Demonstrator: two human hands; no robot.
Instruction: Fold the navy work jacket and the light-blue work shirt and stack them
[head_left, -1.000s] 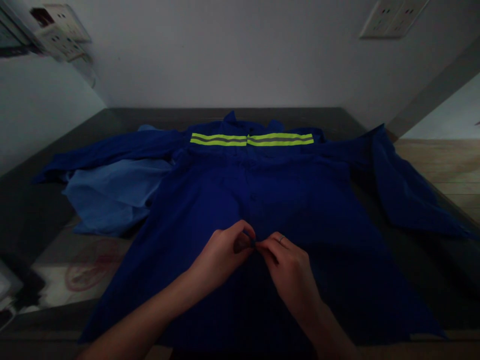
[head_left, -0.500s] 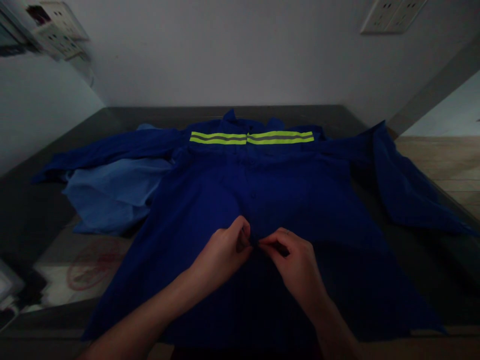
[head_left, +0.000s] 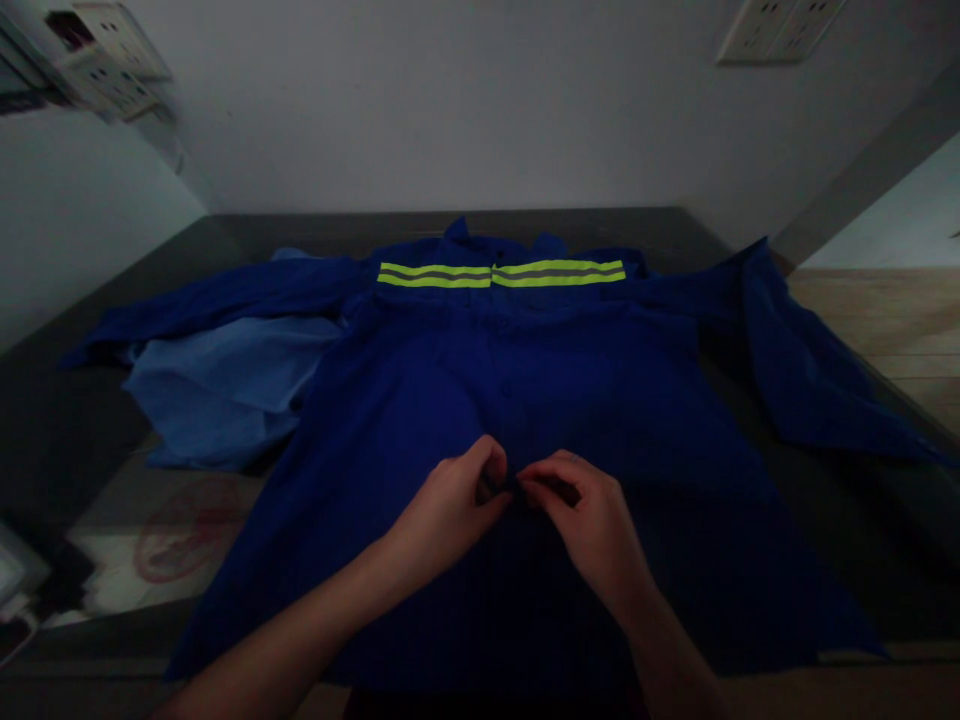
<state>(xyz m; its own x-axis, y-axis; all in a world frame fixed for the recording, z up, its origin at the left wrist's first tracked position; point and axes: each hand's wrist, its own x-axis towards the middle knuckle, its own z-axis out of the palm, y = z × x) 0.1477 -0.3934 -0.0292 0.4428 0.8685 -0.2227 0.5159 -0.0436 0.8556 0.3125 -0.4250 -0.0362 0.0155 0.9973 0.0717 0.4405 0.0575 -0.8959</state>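
A dark blue work shirt point(head_left: 405, 400) lies spread, front up, with a yellow-green reflective stripe point(head_left: 559, 273) across its chest and both sleeves stretched sideways. My left hand point(head_left: 461, 495) pinches the front placket at the middle of the shirt. Right beside it, my right hand point(head_left: 581, 510) pinches the same placket, thumb against forefinger, the fingertips of both hands nearly touching. A button point(head_left: 505, 388) shows on the placket above them. Whatever lies between the fingertips is too dark to make out.
The shirt rests on a dark table point(head_left: 247, 235) against a pale wall. A lighter blue cloth point(head_left: 225, 385) lies under the left sleeve. Paper with a red round print point(head_left: 191, 530) is at the left. Wall sockets point(head_left: 780, 30) are above, and wooden floor shows at the right.
My left hand has shifted slightly to the right, closing the small gap to my right hand. Both hands keep pinching the shirt front, which lies as before.
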